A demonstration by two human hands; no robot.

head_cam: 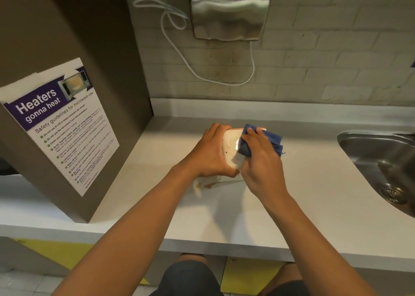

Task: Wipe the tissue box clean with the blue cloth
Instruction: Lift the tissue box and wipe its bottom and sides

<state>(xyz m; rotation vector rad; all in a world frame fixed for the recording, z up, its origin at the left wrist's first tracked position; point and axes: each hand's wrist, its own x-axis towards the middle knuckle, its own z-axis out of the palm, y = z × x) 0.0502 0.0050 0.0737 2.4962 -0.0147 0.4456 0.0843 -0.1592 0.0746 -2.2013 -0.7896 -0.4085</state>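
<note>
Left hand (214, 153) curled round the left side of the box (231, 150), fingers over the far edge, thumb under the near corner. Forearm reaching in from lower left, wrist nearly straight. Right hand (261, 161) gripping the cloth (275, 142), fingers bent over it, pressing it on the right part of the box face. Right forearm coming in from lower right, wrist turned a little inward.

Box held above the counter (292, 194), tilted, broad pale face turned up toward the camera. Long axis running roughly near to far, perhaps leaning slightly left; right half hidden by cloth and hand. Small brown specks on the face. Blurred pale and brown mark on the counter just below the left wrist. Sink (381, 161) well apart on the right.
</note>
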